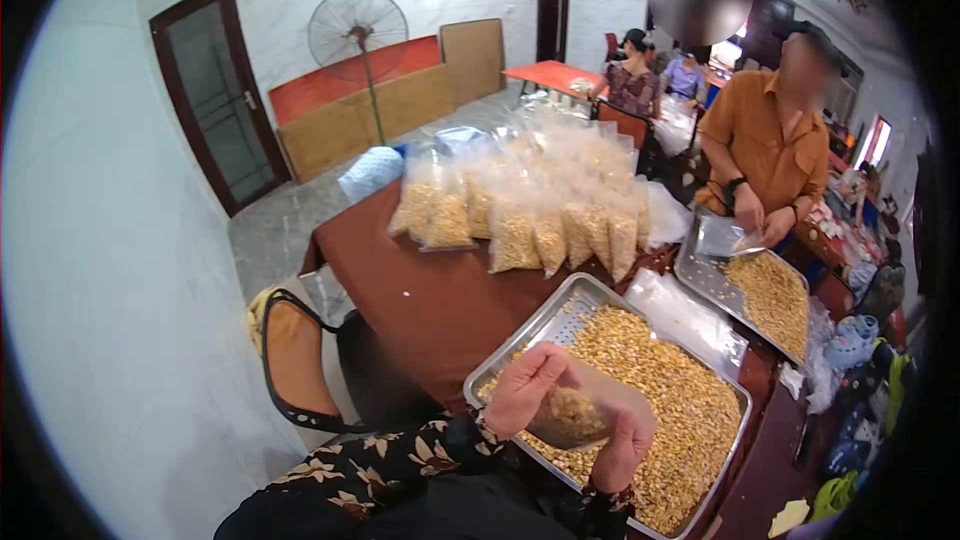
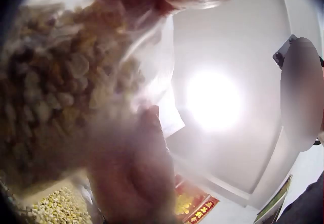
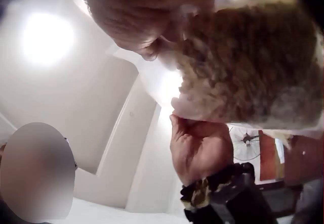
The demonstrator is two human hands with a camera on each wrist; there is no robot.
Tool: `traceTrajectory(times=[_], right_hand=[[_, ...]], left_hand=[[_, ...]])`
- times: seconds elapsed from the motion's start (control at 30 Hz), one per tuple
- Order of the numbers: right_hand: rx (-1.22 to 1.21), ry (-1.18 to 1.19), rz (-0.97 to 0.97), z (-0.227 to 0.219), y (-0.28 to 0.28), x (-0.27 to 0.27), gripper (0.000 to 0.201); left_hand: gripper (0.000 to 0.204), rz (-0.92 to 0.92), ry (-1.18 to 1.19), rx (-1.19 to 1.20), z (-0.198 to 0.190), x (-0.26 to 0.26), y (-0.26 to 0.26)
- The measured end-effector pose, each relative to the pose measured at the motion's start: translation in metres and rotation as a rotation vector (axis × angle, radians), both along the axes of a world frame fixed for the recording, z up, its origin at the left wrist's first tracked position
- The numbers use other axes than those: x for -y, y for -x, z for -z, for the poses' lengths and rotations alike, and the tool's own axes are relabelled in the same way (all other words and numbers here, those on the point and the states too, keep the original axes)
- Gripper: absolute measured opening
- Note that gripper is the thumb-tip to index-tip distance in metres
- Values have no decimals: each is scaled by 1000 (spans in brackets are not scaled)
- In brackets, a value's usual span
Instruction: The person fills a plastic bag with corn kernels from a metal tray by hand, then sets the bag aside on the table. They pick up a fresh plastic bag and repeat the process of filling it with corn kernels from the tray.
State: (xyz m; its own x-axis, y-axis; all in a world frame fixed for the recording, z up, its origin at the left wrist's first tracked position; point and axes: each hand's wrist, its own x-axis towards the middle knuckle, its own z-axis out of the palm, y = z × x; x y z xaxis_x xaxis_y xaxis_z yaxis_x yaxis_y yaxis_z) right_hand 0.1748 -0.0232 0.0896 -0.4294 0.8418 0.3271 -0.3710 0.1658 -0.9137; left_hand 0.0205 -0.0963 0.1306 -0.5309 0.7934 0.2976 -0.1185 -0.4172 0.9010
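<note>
Between my two hands a clear plastic bag hangs over a metal tray of loose yellow and pale kernel-like pieces. My left hand pinches one side of the bag's upper part, thumb against fingers. On the opposite side my right hand grips the film. Both wrist views show the bag close up, its lower part packed with the same pieces and its upper film loose near the fingers. In the right wrist view the filled part stretches out beyond the fingertips.
Many filled bags stand on the brown-covered table. Flat empty bags lie between my tray and a second tray, where a person in an orange shirt handles a bag. A chair stands at the left.
</note>
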Motion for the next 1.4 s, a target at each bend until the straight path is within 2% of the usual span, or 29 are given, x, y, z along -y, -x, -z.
traceTrajectory(times=[0.07,0.17,0.23,0.27,0.3,0.4,0.43,0.47,0.53,0.6,0.63,0.67,0.7,0.77,0.8,0.83,0.87,0.93,0.97,1.03,1.07,1.13,1.17,1.23,1.27,1.33,1.4], right_hand=[[-174,174,28,8,2,3,24],[-195,244,-13,10,1,1,25],[-240,285,-13,8,6,4,25],[-263,329,1,5,9,7,26],[-284,370,16,4,12,8,26],[-184,368,-37,41,18,-6,26],[-175,358,-35,33,27,-3,26],[-88,290,55,20,40,3,26],[48,168,174,5,60,8,24],[77,169,139,15,63,4,23],[103,178,103,22,63,2,22],[122,142,104,27,64,2,22],[128,136,111,31,65,2,22],[174,185,139,36,69,1,21],[498,150,128,20,65,4,29],[502,147,139,21,69,4,29],[475,161,170,24,73,7,30],[417,196,235,20,89,13,31],[425,198,246,20,94,13,31],[525,99,311,23,99,13,32],[558,99,318,17,105,15,32],[607,63,348,14,116,18,32],[651,27,366,11,123,20,32],[706,37,409,9,133,22,30],[671,63,382,16,133,22,30],[617,110,326,24,134,22,31],[663,142,349,26,136,21,32]], left_hand=[[20,31,14,21,2,0,1],[25,115,12,72,4,5,6],[30,276,321,-126,22,12,14],[34,285,406,-183,29,14,18],[34,289,396,-178,36,12,21],[31,251,234,-24,37,9,30],[29,174,196,4,44,5,41],[26,98,156,28,46,0,53],[24,78,162,21,45,2,86],[20,34,175,30,43,7,125],[17,7,193,106,40,8,145],[16,-65,177,47,42,8,168],[15,-136,159,-12,48,5,194],[16,-253,185,40,70,-6,246],[17,-324,182,-43,81,-11,271],[19,-393,179,-126,91,-19,295],[19,-384,175,-120,96,-27,312],[20,-526,243,-198,107,-46,348],[20,-515,245,-190,120,-57,370],[23,-640,207,-318,147,-85,410],[23,-626,208,-310,154,-97,421],[27,-752,140,-121,164,-120,439],[27,-742,138,-110,167,-129,444],[26,-968,187,-25,178,-147,452],[26,-956,192,-13,184,-155,454],[23,-1073,356,-157,193,-166,456],[22,-1068,366,-208,197,-169,452]])
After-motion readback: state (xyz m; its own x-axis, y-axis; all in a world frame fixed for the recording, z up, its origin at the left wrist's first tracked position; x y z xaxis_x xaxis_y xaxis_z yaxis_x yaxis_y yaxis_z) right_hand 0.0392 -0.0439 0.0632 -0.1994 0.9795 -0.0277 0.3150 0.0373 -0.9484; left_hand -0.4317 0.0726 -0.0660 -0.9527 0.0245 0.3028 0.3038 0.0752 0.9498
